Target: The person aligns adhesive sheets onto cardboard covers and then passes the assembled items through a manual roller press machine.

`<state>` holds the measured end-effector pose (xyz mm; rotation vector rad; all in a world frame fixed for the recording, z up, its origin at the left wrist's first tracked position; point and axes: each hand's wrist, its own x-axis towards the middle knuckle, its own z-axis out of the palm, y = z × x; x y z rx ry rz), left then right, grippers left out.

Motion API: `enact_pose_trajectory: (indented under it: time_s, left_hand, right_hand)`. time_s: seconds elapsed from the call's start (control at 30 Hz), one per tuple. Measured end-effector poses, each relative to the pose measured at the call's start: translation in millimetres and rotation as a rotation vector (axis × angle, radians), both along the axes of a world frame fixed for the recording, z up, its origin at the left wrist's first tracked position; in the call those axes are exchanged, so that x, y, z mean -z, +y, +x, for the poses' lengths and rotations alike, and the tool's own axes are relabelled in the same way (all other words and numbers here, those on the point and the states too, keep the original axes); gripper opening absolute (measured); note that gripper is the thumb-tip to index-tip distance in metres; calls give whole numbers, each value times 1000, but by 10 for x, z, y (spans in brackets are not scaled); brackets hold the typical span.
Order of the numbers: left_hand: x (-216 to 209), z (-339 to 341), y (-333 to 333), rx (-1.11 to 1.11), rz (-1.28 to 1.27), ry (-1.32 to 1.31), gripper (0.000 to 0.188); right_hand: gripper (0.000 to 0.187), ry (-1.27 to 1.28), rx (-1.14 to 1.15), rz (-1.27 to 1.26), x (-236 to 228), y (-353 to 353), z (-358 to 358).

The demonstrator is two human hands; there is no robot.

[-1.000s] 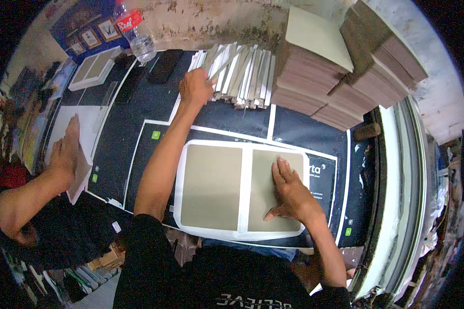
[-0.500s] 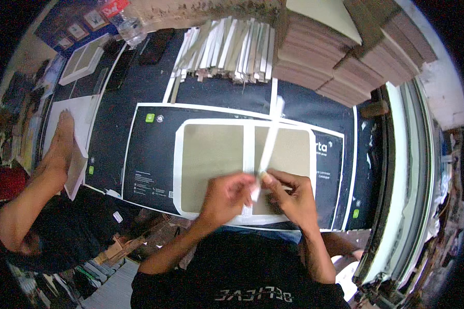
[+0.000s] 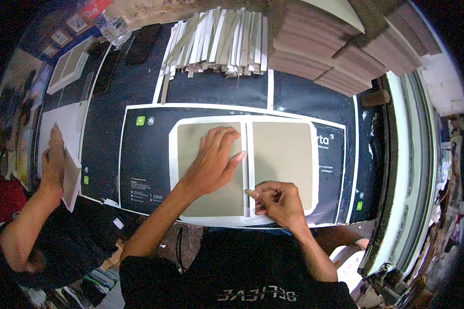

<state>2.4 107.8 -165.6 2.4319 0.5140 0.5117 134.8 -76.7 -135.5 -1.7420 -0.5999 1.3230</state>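
Two grey-beige boards, the left board [image 3: 206, 198] and the right board [image 3: 283, 154], lie side by side on a white sheet [image 3: 174, 154] whose edges are folded over them. Along the gap between them runs a narrow cardboard strip [image 3: 250, 172]. My left hand [image 3: 211, 162] rests over the left board, thumb and fingers apart, their tips at the gap by the strip. Lower down, my right hand [image 3: 281, 203] has its thumb and forefinger pinched at the strip, with the other fingers curled over the right board.
Under the boards is a black printed sheet [image 3: 149, 154] on the table. A pile of cut strips [image 3: 216, 44] lies behind, beside tall stacks of brown board [image 3: 314, 46]. At left, a co-worker's hand [image 3: 54, 159] rests on a white stack [image 3: 73, 180]. A plastic bottle [image 3: 113, 31] stands far left.
The strip, held up slanting between both hands before, now lies in the gap between the boards. My left hand has moved up and opened; my right hand has come slightly down.
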Motion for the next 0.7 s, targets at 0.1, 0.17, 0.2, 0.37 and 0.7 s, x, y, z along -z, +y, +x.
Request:
enact_pose_trajectory:
  time_s: [0.1,0.17,0.2,0.37,0.7]
  left_hand:
    - [13,-31,-51,28,80,65,59]
    - [-45,-39,-85,87,177,159,72]
    - [-47,-44,-88,107,186,183,75]
    - [-63,-38,-81,151,217,254,81]
    - [-30,-25,-88,131,225,262,82]
  right_hand:
    - [19,21,11,-24,12,5,-5]
    - [19,18,0,-38,2,8,-2]
    - [18,17,-7,-45,7,9,-1]
    - [17,14,-45,-15,61,7,27]
    - [17,45,-96,-38,37,49,94]
